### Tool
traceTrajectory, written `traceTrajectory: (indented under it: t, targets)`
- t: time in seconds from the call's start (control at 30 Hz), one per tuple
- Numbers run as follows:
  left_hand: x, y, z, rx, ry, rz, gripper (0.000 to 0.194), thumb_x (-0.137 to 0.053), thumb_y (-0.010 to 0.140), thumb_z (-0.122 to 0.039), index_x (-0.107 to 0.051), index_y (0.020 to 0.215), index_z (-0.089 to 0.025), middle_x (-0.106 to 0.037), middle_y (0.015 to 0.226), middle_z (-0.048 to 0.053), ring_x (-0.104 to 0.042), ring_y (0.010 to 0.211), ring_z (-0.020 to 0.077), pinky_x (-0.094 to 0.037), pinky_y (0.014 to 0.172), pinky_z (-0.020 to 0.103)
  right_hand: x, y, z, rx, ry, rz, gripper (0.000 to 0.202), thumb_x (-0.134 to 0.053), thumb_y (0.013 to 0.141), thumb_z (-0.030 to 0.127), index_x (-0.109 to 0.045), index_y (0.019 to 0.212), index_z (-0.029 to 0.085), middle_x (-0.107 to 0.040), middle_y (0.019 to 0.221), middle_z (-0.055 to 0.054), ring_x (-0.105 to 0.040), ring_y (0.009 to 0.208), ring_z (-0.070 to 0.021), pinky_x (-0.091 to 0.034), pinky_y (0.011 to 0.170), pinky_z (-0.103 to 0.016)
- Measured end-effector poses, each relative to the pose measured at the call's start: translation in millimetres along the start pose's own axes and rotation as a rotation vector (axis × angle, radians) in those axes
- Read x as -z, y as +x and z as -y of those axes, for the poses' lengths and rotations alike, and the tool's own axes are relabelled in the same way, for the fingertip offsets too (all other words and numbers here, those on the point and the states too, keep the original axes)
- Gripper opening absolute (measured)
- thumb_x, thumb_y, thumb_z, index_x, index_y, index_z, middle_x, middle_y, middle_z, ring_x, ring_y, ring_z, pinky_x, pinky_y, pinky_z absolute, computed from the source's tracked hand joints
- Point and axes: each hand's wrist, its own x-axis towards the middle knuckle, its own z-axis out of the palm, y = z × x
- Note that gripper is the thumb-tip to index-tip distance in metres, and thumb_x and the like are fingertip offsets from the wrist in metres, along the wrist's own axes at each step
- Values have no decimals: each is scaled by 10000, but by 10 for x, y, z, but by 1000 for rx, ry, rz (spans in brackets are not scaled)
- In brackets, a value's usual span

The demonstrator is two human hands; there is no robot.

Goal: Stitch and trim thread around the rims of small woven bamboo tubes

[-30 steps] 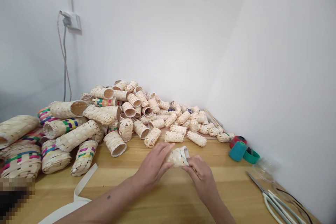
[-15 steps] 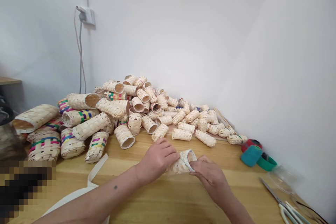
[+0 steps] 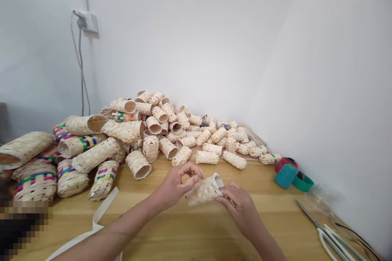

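Note:
A small woven tube basket [image 3: 203, 191] is held tilted above the wooden table, its open, pale-edged mouth toward the right. My right hand [image 3: 240, 206] pinches the rim of that mouth between thumb and fingers. At the basket's upper left, my left hand [image 3: 180, 183] has its thumb and forefinger curled toward each other in a ring; whatever is between their tips is too small to make out. Behind both hands lies a large pile of similar woven baskets [image 3: 150, 147], some with coloured bands.
Scissors [image 3: 324, 228] lie at the right, near a clear container [image 3: 323, 200]. Teal thread [image 3: 286, 176], red thread [image 3: 284, 163] and a green ring [image 3: 303, 183] sit by the wall. A white strip [image 3: 102, 212] lies at left on the table [image 3: 171, 232].
My left hand has lifted off the basket's side and its fingers have opened into a ring shape. More of the basket shows. The whole view has shifted slightly.

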Motion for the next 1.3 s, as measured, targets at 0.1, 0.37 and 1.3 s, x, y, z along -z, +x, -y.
traceTrajectory:
  t: [0.1, 0.37, 1.3]
  targets:
    - [12, -62, -58, 140, -255, 291, 218, -515, 866, -371, -579, 840, -164, -703, 807, 52, -620, 721, 139, -482, 675, 260, 24, -4, -21, -28, 17, -15, 305, -442, 948, 365, -596, 741, 203, -599, 655, -11, -516, 637, -165, -406, 579, -272]
    - [259, 30, -184, 47, 212, 116, 239, -523, 855, -314, -694, 976, -198, -721, 827, 28, -533, 480, 81, -418, 451, 176, 126, -16, -27, -54, 59, 74, 204, -505, 928, 292, -618, 778, 212, -644, 731, -4, -539, 708, -167, -413, 639, -270]
    - [-156, -81, 85, -330, 463, 210, 164, -517, 877, -166, -678, 848, -153, -641, 791, 53, -574, 699, 132, -415, 614, 206, -128, -113, 176, -478, 297, -44, 196, -516, 865, 277, -682, 797, 199, -659, 742, -23, -588, 713, -179, -431, 671, -269]
